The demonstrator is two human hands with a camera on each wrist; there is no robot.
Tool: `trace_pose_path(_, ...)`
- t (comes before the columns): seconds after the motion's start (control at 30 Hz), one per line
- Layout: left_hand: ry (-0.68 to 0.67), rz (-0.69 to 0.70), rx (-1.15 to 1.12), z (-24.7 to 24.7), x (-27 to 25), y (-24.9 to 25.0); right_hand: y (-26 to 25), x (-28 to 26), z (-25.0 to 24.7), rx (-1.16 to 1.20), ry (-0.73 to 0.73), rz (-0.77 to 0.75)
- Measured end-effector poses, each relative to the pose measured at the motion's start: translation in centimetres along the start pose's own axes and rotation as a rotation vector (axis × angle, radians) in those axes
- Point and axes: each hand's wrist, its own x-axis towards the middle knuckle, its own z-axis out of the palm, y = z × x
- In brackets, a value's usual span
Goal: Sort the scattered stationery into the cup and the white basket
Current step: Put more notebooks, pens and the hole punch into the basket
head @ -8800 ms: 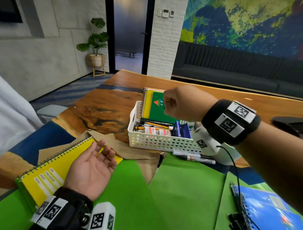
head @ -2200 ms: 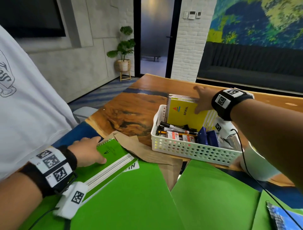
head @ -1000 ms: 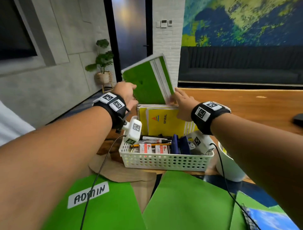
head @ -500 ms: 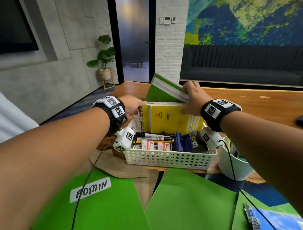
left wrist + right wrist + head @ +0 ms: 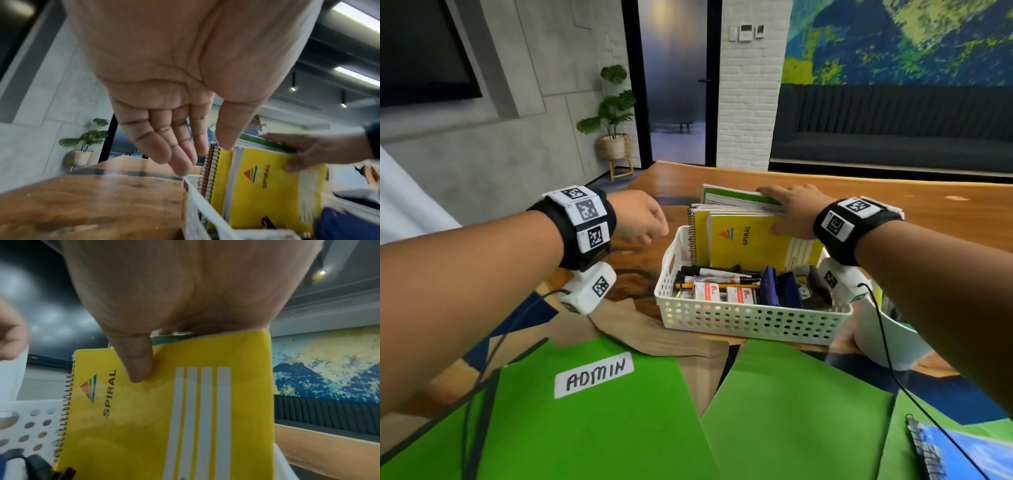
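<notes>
The white basket (image 5: 750, 322) holds pens (image 5: 715, 274), small boxes and upright notebooks at its back. A yellow SPIRAL notebook (image 5: 743, 246) stands in front and a green notebook (image 5: 732, 198) behind it. My right hand (image 5: 787, 209) grips the tops of the notebooks. Its thumb (image 5: 137, 361) presses on the yellow cover (image 5: 144, 426) and its fingers reach over the green notebook (image 5: 261, 142). My left hand (image 5: 650, 226) hangs empty just left of the basket rim (image 5: 197, 194), its fingers (image 5: 180, 154) loose. The white cup (image 5: 887, 342) stands right of the basket, partly hidden by my right arm.
A green folder labelled ADMIN (image 5: 592, 428) and a second green folder (image 5: 791, 411) lie in front of the basket. A brown envelope (image 5: 654, 335) sits between them and the basket. A blue spiral notebook (image 5: 969, 455) lies at the near right. Bare wooden table (image 5: 893, 205) extends beyond.
The green notebook went from raised in both hands down into the basket behind the yellow one. My left hand let go and pulled back left; my right hand stays on the notebooks.
</notes>
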Motion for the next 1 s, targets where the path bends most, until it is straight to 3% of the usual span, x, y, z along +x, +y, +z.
trace_pose_path(0.17, -0.245, -0.046, 0.353, 0.4, -2.7, -3.6, 0.1, -0.1, 0.2, -0.116, -0.032, 0.053)
trace_pose_path(0.3, -0.325, -0.074, 0.482, 1.9, -4.0, -6.7, -0.1, 0.1, 0.1, -0.197, -0.055, 0.102)
trace_pose_path(0.53, -0.320, 0.013, 0.356, 4.6, -8.8, -7.4, -2.4, -3.1, -2.9, -0.120, 0.101, 0.062)
trace_pose_path(0.67, -0.497, 0.142, 0.165, 6.6, -15.3, -4.1, -4.8, -9.1, -4.8, 0.007, 0.158, -0.144)
trace_pose_path(0.73, -0.614, 0.199, 0.131, 7.9, -18.9, -2.4, -5.9, -13.5, -5.0, 0.076, 0.051, -0.304)
trace_pose_path(0.8, -0.689, 0.245, 0.178, 9.3, -21.9, -1.1, -6.7, -18.2, -4.7, 0.087, -0.158, -0.400)
trace_pose_path(0.9, -0.681, 0.350, 0.334, 10.8, -25.1, -0.4, -6.4, -24.3, -3.1, 0.005, -0.479, -0.407)
trace_pose_path(1.0, -0.648, 0.445, 0.398, 11.5, -27.3, -0.4, -4.4, -28.6, -1.3, -0.082, -0.604, -0.373)
